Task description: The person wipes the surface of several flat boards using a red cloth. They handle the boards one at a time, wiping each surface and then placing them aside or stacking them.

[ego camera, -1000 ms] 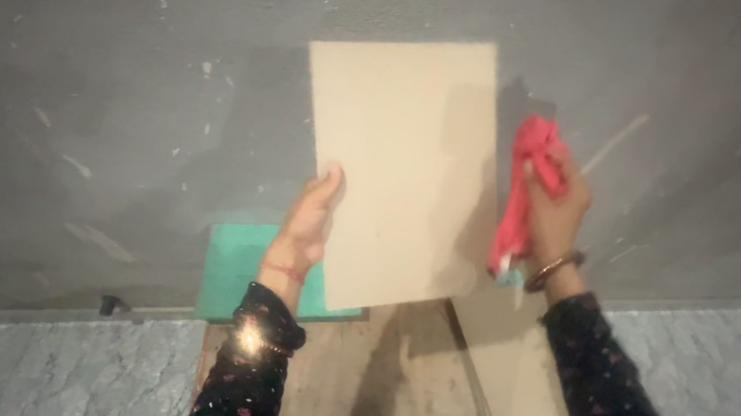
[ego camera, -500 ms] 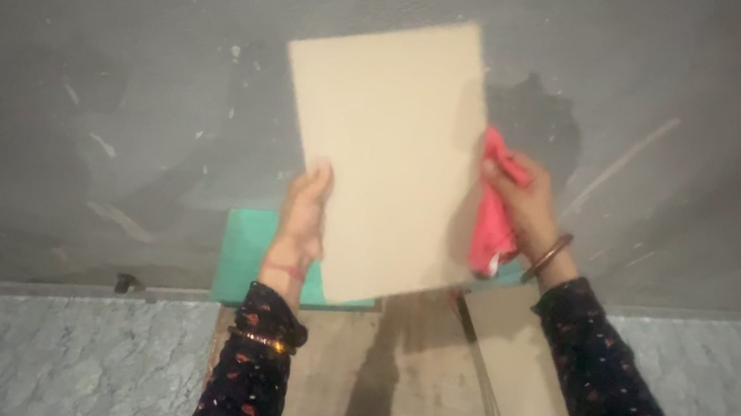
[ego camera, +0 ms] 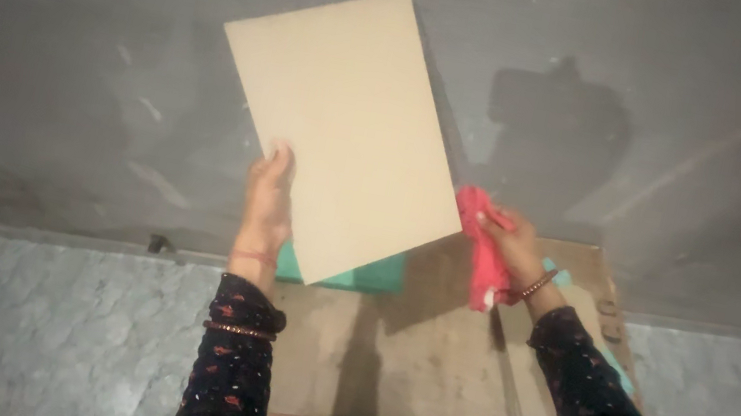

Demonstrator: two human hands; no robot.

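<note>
- A plain tan rectangular board, flat and unmarked, is held up off the surface, tilted with its top leaning left; the left hand's fingers grip its lower left edge, the thumb on its face.
- A crumpled pink-red cloth is bunched in the right hand's fingers, just beside the board's lower right edge, its loose end hanging below them.

The left hand holds a tan board up by its lower edge, tilted. The right hand clutches a red cloth just beside the board, above a wooden panel on the floor.
</note>
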